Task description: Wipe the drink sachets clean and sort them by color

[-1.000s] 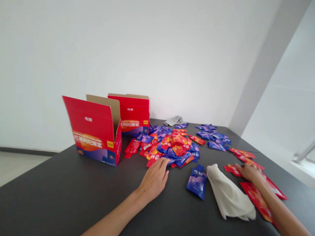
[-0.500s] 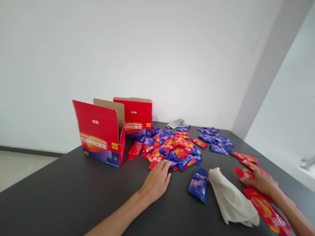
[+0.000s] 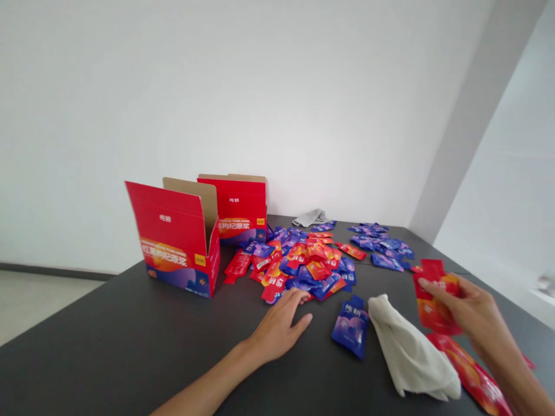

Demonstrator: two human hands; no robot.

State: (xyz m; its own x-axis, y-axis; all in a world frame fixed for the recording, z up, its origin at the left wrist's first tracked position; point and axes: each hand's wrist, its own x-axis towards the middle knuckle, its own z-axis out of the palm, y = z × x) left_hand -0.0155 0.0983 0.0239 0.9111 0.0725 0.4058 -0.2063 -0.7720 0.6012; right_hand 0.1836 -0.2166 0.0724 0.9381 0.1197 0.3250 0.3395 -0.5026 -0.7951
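My right hand (image 3: 472, 303) grips a red pouch (image 3: 429, 303) between thumb and fingers, raised off the table at the right. Beneath it lies another red pouch (image 3: 472, 372), partly hidden by my wrist. My left hand (image 3: 281, 326) rests at the near edge of a mixed heap of red and blue pouches (image 3: 299, 260). Its thumb is apart from the fingers, and no pouch shows in it. Between the hands lie a single blue pouch (image 3: 351, 328) and a pale grey cloth (image 3: 410, 349).
Two red cartons with raised flaps, a nearer one (image 3: 173, 242) and a farther one (image 3: 240, 211), stand at the left on the dark table (image 3: 130, 346). Blue pouches (image 3: 385, 248) lie in a group at the back right. Another grey cloth (image 3: 311, 218) is near the wall.
My right hand has lifted a red pouch from the row at the right and tilted it up. The left hand has shifted slightly, its thumb spreading away from the fingers.
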